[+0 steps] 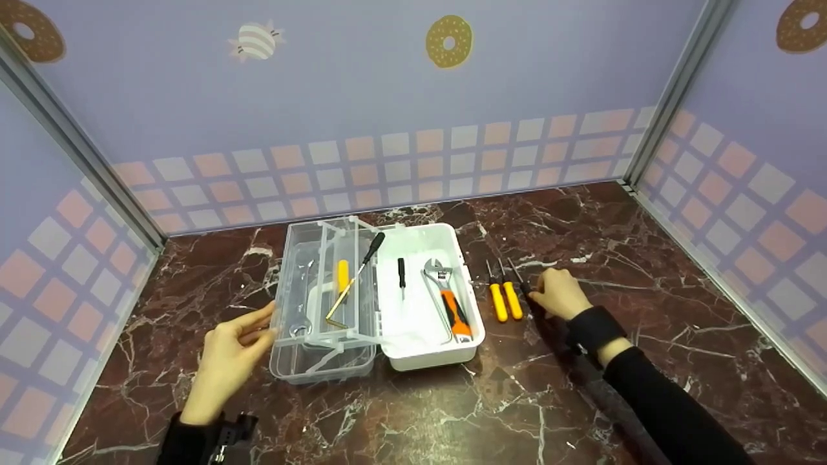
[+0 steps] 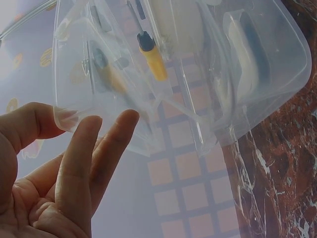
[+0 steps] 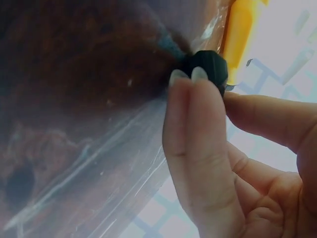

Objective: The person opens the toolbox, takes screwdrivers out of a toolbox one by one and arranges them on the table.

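A toolbox lies open, its clear lid [image 1: 291, 361] on the left and its white base [image 1: 426, 355] on the right. My left hand [image 1: 226, 355] touches the lid's left edge with its fingertips, fingers fairly straight. My right hand [image 1: 559, 294] pinches the dark handle of a thin-shafted screwdriver [image 3: 210, 67] lying on the table. Beside it lie two yellow-handled screwdrivers [image 1: 496, 302]. In the base are an orange-handled adjustable wrench [image 1: 456, 316], a long silver hex key [image 1: 438, 302] and a small black screwdriver [image 1: 402, 272]. A black-handled brass rod [image 1: 351, 281] with a bent end lies over the lid.
A yellow-handled screwdriver [image 2: 153, 59] and a silver wrench [image 1: 299, 326] lie in the lid side. The dark marbled table [image 1: 678, 316] is bounded by a patterned back wall [image 1: 362, 84] and side walls. A white-handled item's details are too blurred behind the clear plastic.
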A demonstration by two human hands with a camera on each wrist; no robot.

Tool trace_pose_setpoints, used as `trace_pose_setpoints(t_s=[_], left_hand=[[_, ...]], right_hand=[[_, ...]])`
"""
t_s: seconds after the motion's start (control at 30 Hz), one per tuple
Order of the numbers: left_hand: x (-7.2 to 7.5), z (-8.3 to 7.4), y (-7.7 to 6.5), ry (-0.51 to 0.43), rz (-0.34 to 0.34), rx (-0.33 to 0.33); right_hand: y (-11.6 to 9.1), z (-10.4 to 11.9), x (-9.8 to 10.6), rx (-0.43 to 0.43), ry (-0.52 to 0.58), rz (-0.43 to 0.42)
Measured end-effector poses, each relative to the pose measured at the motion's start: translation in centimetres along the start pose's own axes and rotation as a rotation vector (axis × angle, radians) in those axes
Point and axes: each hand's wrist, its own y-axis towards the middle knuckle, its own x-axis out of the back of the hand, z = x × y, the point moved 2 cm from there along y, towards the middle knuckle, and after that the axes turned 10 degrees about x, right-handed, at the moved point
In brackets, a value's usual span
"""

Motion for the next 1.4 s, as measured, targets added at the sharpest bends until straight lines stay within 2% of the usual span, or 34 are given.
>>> trace_pose_setpoints(t_s=[0.3,0.5,0.9,1.4], left_hand=[[0.0,0.2,0.0,-0.004,0.000,-0.007],[0.0,0.2,0.0,-0.009,-0.010,-0.021],[-0.1,0.1,0.0,-0.011,-0.001,-0.011],[0.0,0.0,0.0,0.000,-0.017,-0.025]], right_hand=[[0.2,-0.1,-0.3,0.051,-0.067,-0.017],[0.3,-0.1,-0.2,0.055,-0.075,-0.020],[0.2,0.0,-0.1,0.027,-0.035,0.045],[0.6,0.9,2.2,-0.035,-0.240,0.046]])
